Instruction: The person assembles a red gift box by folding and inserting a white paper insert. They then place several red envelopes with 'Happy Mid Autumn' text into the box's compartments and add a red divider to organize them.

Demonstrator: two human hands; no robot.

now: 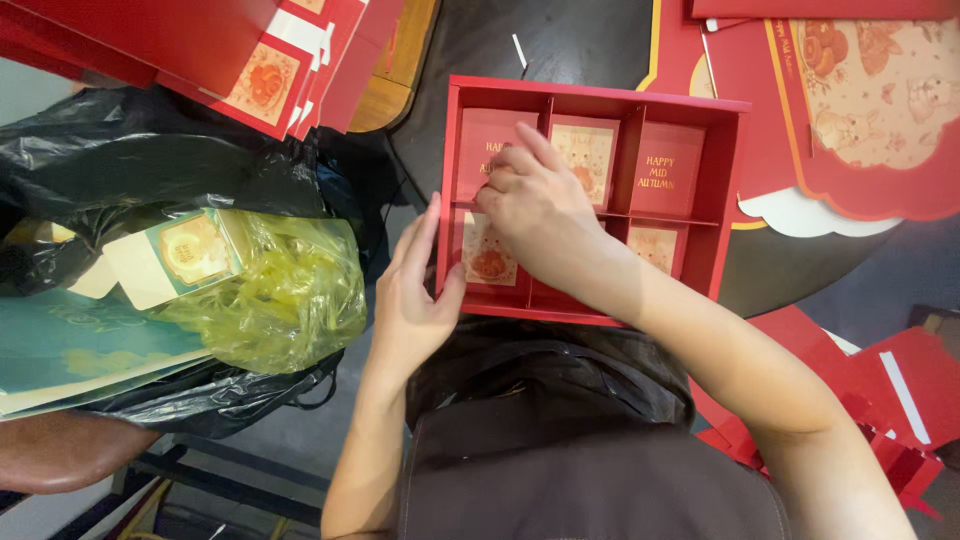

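A red partitioned box (pixel 596 200) rests near the edge of a dark round table (pixel 560 45), its near wall overhanging the person's lap. The box is divided into six compartments, three in the far row and three in the near row. Small red cartons with pale or gold-printed tops fill the compartments: the far right carton (pixel 667 170) and the near right carton (pixel 652 247) lie fully in view, while the far middle carton (pixel 588 148) is partly covered by fingers.

The left hand (pixel 412 295) grips the left wall of the box, thumb hooked over the rim near the near left corner, fingers extended upward along the outside of the wall. The right hand (pixel 532 205) reaches into the box from the near side, its fingers bent and pressed on the divider between the far left and far middle compartments; whether they pinch anything cannot be told. The two hands are close together but do not touch.

Beyond the table's left edge, a black bag (pixel 120 160) holds a yellow plastic bag (pixel 285 290) and a teal and cream carton (pixel 175 255). Flat red box blanks (pixel 250 60) lie at the upper left. A large red lid with a pale illustrated panel (pixel 870 100) lies at the table's right edge.
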